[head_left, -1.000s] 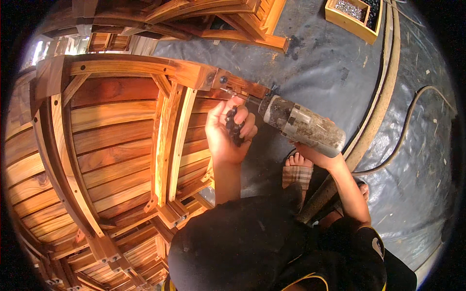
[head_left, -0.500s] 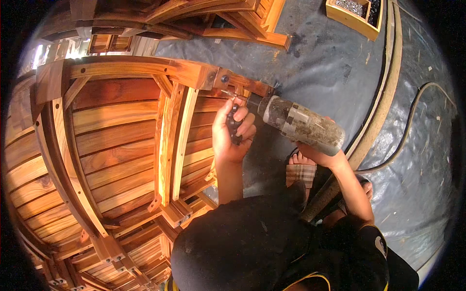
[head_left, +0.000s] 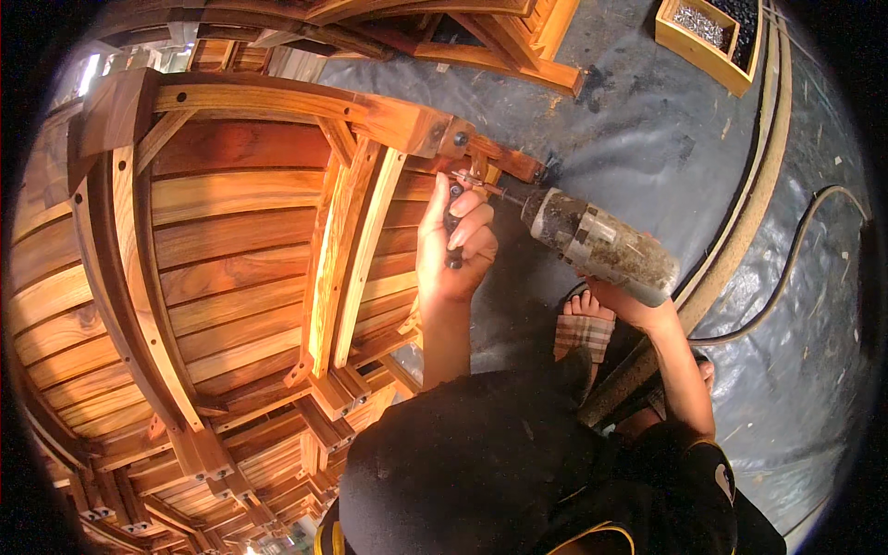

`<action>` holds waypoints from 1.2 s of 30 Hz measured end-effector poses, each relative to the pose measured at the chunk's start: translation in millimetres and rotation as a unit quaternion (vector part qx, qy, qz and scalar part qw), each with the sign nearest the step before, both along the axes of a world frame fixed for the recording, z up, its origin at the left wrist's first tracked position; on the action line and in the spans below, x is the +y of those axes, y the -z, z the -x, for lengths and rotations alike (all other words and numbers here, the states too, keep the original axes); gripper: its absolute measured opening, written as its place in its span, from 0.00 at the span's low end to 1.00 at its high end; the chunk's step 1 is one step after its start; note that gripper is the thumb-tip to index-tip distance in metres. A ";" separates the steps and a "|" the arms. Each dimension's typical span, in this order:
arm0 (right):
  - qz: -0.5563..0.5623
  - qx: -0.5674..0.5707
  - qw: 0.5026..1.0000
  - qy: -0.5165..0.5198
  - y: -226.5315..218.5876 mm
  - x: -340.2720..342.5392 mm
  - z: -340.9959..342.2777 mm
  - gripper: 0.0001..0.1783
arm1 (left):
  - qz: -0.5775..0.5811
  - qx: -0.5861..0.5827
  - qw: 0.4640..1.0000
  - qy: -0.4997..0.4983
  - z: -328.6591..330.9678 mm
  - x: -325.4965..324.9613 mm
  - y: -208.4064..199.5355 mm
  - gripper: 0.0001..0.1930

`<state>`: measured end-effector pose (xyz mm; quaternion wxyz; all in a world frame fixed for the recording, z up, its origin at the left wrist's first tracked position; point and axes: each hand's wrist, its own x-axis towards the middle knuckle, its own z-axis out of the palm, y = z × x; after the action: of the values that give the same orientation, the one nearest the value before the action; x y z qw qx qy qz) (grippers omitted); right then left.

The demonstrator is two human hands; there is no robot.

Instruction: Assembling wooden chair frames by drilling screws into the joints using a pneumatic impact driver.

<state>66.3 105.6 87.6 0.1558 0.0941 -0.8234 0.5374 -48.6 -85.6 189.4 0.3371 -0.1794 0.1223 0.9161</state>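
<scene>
My right hand [head_left: 631, 303] is wrapped round the grip of a worn, dusty power drill [head_left: 603, 242], held nearly level. Its bit [head_left: 505, 191] points left toward the fingertips of my left hand [head_left: 462, 242]. Closed fingers of that hand hold several small black round-headed pieces [head_left: 453, 205] against the palm. Between thumb and forefinger is a thin metal screw [head_left: 464, 176], close to the bit's tip; whether they touch, I cannot tell. Just above, a dark bolt head [head_left: 460, 139] sits in the end of a wooden beam [head_left: 393, 118]. The drill's trigger is hidden.
A large slatted wooden piece [head_left: 231, 199] with curved ribs fills the left. Another wooden frame [head_left: 499, 55] stands at the far side. A divided wooden box [head_left: 703, 57] holds silver screws and black pieces. A pole [head_left: 740, 203] and a cable [head_left: 786, 268] lie on dark sheeting.
The whole view has shifted, so most things appear farther right. My left hand and the drill sit slightly lower relative to the beam's bolt head. Both grips stay the same.
</scene>
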 end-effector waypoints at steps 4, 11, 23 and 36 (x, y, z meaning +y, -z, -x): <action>-0.001 0.033 0.999 0.011 -4.2 -3.6 1.5 0.13 | 0.018 0.035 0.999 -0.013 -0.4 -1.0 2.6 0.15; 0.162 -0.011 0.982 -0.095 -26.6 0.8 8.0 0.29 | 0.142 0.118 0.983 -0.026 -2.1 -5.7 -6.9 0.16; 0.207 0.019 0.977 -0.052 -46.7 -3.2 12.8 0.11 | 0.209 0.156 0.965 0.033 0.5 -10.9 -14.9 0.15; 0.219 -0.013 0.970 -0.105 -41.0 2.3 12.9 0.24 | 0.174 0.130 0.976 0.030 -0.4 -3.0 -16.8 0.13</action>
<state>53.4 107.9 128.5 0.1043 0.1366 -0.6734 0.7190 -48.2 -88.6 206.2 0.3092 -0.1112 0.3278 0.8858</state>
